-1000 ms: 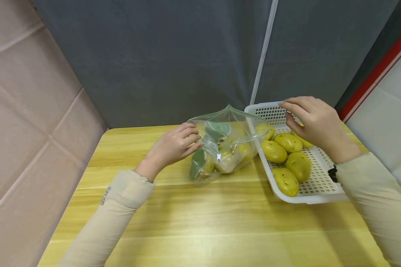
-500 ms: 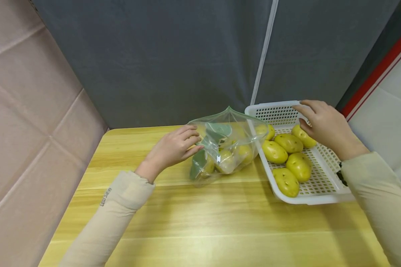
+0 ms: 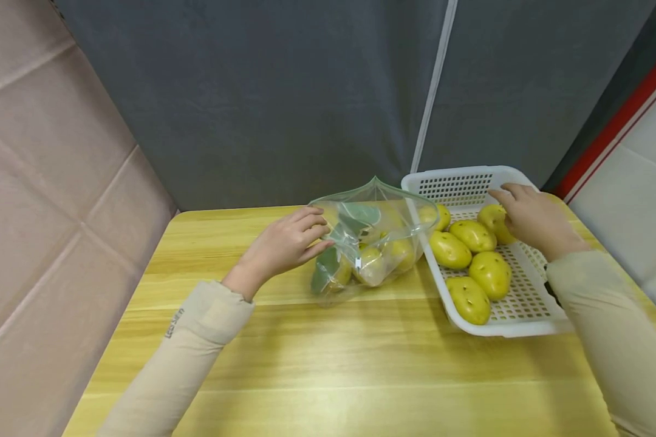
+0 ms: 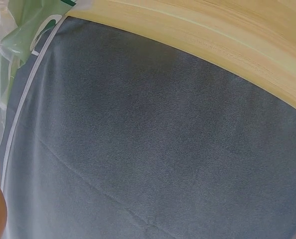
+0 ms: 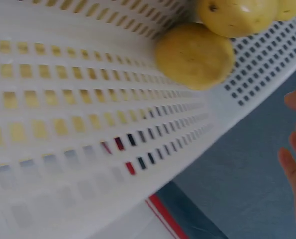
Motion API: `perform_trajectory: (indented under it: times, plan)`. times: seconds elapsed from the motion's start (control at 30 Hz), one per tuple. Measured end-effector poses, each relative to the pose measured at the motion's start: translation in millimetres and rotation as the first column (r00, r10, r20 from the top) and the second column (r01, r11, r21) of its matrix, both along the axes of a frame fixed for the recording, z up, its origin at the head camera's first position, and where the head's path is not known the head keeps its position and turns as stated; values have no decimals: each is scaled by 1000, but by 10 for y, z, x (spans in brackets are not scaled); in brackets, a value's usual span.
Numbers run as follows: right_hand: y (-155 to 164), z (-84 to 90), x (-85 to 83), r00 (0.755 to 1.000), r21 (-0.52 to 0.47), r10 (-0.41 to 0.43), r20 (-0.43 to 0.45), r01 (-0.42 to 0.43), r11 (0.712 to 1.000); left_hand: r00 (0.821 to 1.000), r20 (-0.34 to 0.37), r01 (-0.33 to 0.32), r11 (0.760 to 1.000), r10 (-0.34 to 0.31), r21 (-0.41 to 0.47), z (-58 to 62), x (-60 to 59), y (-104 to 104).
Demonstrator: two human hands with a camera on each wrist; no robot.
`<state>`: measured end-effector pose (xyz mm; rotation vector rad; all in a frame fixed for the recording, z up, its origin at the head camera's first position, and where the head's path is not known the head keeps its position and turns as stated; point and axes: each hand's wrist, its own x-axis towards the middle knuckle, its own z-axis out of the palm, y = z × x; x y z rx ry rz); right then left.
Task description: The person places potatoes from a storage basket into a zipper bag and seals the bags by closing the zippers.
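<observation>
Got smooth yellow oval potatoes [image 3: 491, 275] in two spots: six showing in my white plastic basket with slotted walls [image 3: 527, 291], more inside the clear plastic bag with green patches [image 3: 362, 213] just left of it, mouth gaping. My right hand [image 3: 541, 220] is over the basket by the far-right potato, fingers loose, nothing gripped. My left hand [image 3: 285, 241] is at the bag's left edge, can't tell if it's pinching. All on a yellow wood-grain table [image 3: 328, 370], dark grey cloth [image 3: 251, 103] behind.
</observation>
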<state>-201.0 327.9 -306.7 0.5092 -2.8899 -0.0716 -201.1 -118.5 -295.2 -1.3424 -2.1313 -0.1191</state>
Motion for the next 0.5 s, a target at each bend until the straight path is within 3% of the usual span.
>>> perform_trajectory:
  times: [0.5]
  plan:
    - [183,-280,-55,971,40,-98,219,91,995,1000,1,-6,1000,6,-18,-10,8,22]
